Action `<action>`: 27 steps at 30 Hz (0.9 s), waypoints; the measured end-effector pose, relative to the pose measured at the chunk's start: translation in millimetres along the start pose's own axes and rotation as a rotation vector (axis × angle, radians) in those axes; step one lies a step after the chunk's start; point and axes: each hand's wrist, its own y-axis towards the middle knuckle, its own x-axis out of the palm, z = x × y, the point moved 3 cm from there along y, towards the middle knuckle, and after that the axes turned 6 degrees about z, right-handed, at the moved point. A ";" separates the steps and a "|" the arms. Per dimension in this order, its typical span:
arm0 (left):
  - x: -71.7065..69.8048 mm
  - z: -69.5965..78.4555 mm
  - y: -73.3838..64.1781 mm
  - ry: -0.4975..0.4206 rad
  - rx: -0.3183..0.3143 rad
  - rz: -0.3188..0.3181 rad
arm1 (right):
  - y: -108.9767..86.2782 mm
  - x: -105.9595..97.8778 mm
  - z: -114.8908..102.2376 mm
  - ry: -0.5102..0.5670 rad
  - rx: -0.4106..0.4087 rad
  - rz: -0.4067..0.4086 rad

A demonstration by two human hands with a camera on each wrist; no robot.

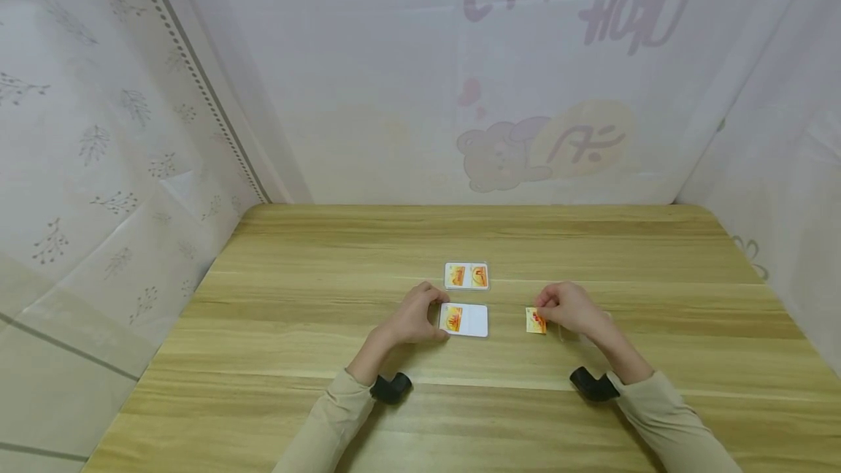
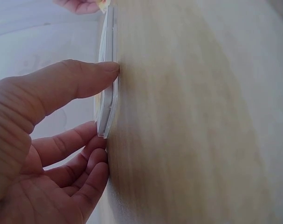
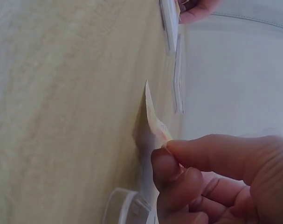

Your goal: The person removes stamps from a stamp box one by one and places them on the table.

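Note:
My left hand (image 1: 410,316) holds a flat white holder (image 1: 476,321) by its near and far edges, thumb in front and fingers behind. An orange-yellow stamp-like picture (image 1: 453,319) fills the holder's left half, while its right half is plain white. In the left wrist view, the holder (image 2: 108,107) shows as a thin slab in a clear casing, low over the wood. My right hand (image 1: 570,306) pinches a small yellow and red paper stamp (image 1: 531,322) between thumb and forefinger. Seen from the right wrist, this stamp (image 3: 151,114) is bent, its far end close to the table.
A second flat holder (image 1: 467,277) with two orange pictures lies just beyond the first. Partly hidden under my right hand is a clear plastic box (image 3: 122,207). All lie on a wooden table (image 1: 328,254), with a printed cloth (image 1: 368,79) hanging behind.

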 end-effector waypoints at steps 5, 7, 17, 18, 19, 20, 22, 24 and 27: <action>-0.1 -0.1 0.2 0.003 0.000 -0.003 | 0.9 0.3 -3.3 -0.038 -0.007 -0.001; 0.0 -0.2 0.2 0.006 0.000 -0.003 | 1.0 0.4 -4.5 -0.049 -0.012 -0.006; 0.0 -0.2 0.4 0.013 0.004 0.000 | 1.9 0.2 -10.1 -0.115 -0.033 -0.004; 0.0 -0.2 0.5 0.014 0.005 0.000 | 2.0 0.3 -10.5 -0.121 -0.032 -0.003; 0.0 -0.1 0.6 0.016 0.005 -0.001 | 2.1 0.5 -10.5 -0.124 -0.030 -0.002; -0.1 0.0 0.6 0.018 0.004 -0.002 | 2.2 0.7 -10.7 -0.126 -0.028 0.000; 0.1 0.0 0.8 0.019 0.003 -0.003 | 2.5 1.3 -10.3 -0.130 -0.020 0.003; -0.2 0.3 0.6 0.019 0.002 -0.003 | 2.8 1.8 -10.0 -0.141 -0.015 0.008; 0.0 0.2 0.4 0.016 -0.001 -0.006 | 3.6 1.9 -9.3 -0.167 -0.006 0.019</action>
